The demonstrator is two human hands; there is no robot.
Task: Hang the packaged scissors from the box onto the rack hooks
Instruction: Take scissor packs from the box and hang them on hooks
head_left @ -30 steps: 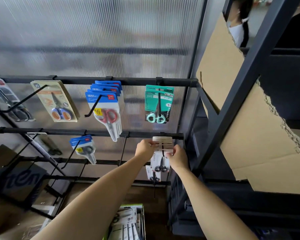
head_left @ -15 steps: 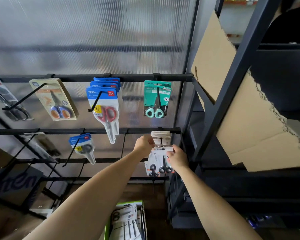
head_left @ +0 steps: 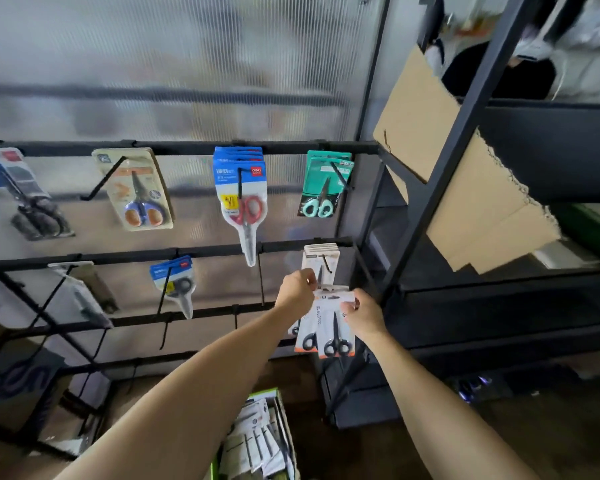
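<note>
One view, head camera: looking forward and down at a display rack [head_left: 187, 147] of black metal bars.
Backdrop: ribbed translucent panel [head_left: 170, 57] behind the bars, blurred shapes showing through.
Floor: dark brown, wood-like, below the arms.
Right side: black metal shelving [head_left: 465, 140] with torn, ragged-edged brown cardboard [head_left: 465, 188] leaning in it.
Top bar: flat card-and-blister packs on straight black hooks; blue pack [head_left: 240, 188] with red-handled scissors, teal pack [head_left: 324, 183] with mint handles.
Left hand [head_left: 297, 289]: fingers curled, pinching the top of the hung white packs [head_left: 321, 261] on the middle-bar hook.
Right hand [head_left: 366, 313]: fingers curled round the right edge of the packaged scissors [head_left: 329, 323].
Packaged scissors: white card, orange trim, black loop handles at the bottom; held just under the hung packs, tilted slightly.
Box [head_left: 257, 434]: green-edged, open, at bottom centre, holding more white packs.
</note>
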